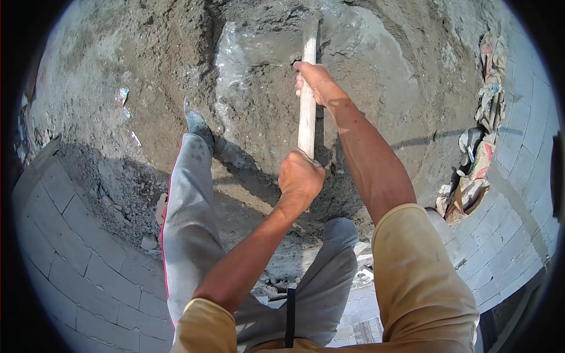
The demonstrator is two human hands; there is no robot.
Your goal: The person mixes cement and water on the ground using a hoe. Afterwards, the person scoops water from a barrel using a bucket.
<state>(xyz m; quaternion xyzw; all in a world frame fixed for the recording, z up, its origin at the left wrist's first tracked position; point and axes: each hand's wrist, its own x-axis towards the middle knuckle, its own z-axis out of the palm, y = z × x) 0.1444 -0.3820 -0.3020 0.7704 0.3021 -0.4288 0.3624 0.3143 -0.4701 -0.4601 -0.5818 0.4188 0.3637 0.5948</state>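
A pale wooden handle (307, 120) runs up the middle of the head view, its far end reaching into wet grey mortar (259, 47). My left hand (300, 176) is wrapped round the near end of the handle. Farther up, my right hand (316, 82) grips the same handle, thumb across its top. The tool's head is hidden in the mortar or smeared with it. Brown, damp sandy mix (265, 100) lies below and around the wet patch.
My shoe (199, 125) stands at the mix's left edge. Torn paper sacks (485, 147) lie along the right side, beside grey block walls (524, 135). Another block wall (88, 270) curves along the lower left, near gravel (118, 194). Small litter (122, 97) lies on the left.
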